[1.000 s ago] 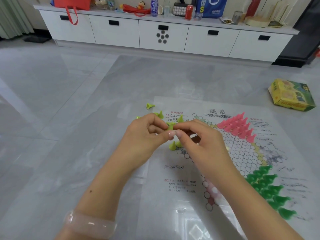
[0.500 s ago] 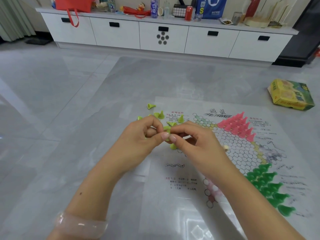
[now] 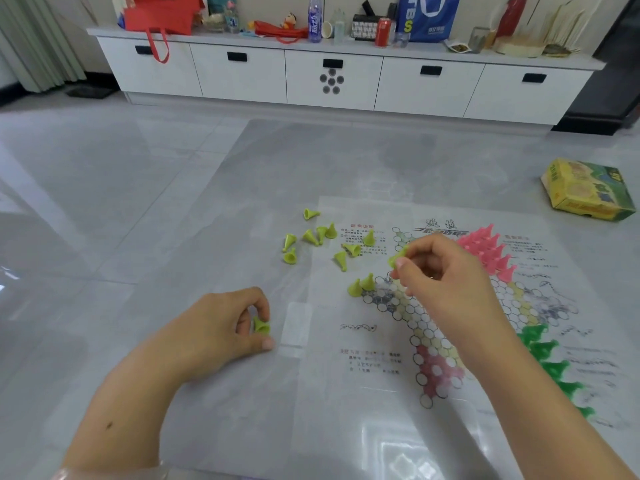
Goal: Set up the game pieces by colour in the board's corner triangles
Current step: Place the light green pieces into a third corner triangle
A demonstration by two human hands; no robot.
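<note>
A clear plastic game board (image 3: 367,420) with a printed hexagon star lies on the grey floor. Pink pieces (image 3: 485,249) fill its far triangle and dark green pieces (image 3: 550,362) line its right triangle. Several yellow-green cone pieces (image 3: 313,237) lie loose beyond the board's left edge, and two (image 3: 362,285) stand at the left triangle's tip. My left hand (image 3: 214,334) pinches one yellow-green piece (image 3: 261,325) low over the floor, left of the board. My right hand (image 3: 440,275) pinches another yellow-green piece (image 3: 398,256) above the left triangle.
The green and yellow game box (image 3: 588,190) sits on the floor at the far right. A long white drawer cabinet (image 3: 332,77) with bottles, bags and clutter on top runs along the back wall. Grey floor tiles spread to the left.
My hands were together over the left triangle, pulling at stuck pieces. They have parted: the left dropped down and left with one piece, the right moved right holding another.
</note>
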